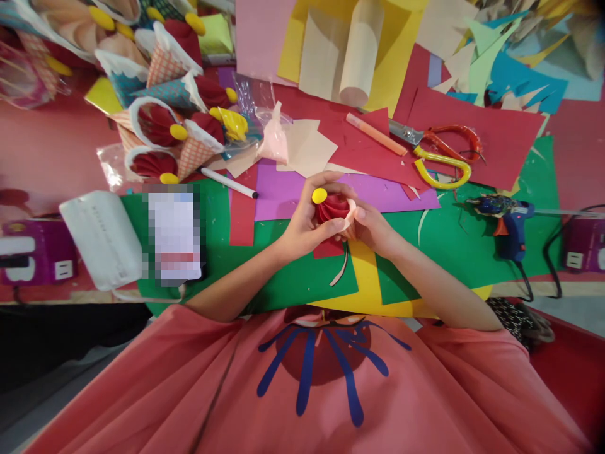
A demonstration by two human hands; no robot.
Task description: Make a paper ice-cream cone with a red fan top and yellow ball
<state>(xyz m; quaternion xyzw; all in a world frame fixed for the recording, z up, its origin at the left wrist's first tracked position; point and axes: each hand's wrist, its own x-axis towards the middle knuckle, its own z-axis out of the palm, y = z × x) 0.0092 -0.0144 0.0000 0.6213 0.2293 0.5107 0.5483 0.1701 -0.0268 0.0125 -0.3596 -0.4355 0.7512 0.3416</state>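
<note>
Between my two hands is a small paper ice-cream cone point(334, 209) with a red pleated top, a yellow dot and a white wavy rim. My left hand point(307, 217) curls round its left side, thumb across the front below the red pleats. With its fingers closed on the white rim, my right hand point(373, 227) grips the right side. The cone's lower part is mostly hidden by the fingers. Both hands are above the green sheet point(283, 271), close to the purple sheet point(283, 198). A thin pale strip point(339, 268) lies just below them.
Finished paper cones point(165, 75) crowd the back left. Scissors point(439, 151) and an orange marker point(377, 134) rest on red paper. A blue glue gun point(515, 227) with its cord stands right. A phone point(174, 236) and a white box point(101, 239) lie left; paper scraps point(524, 75) fill the back right.
</note>
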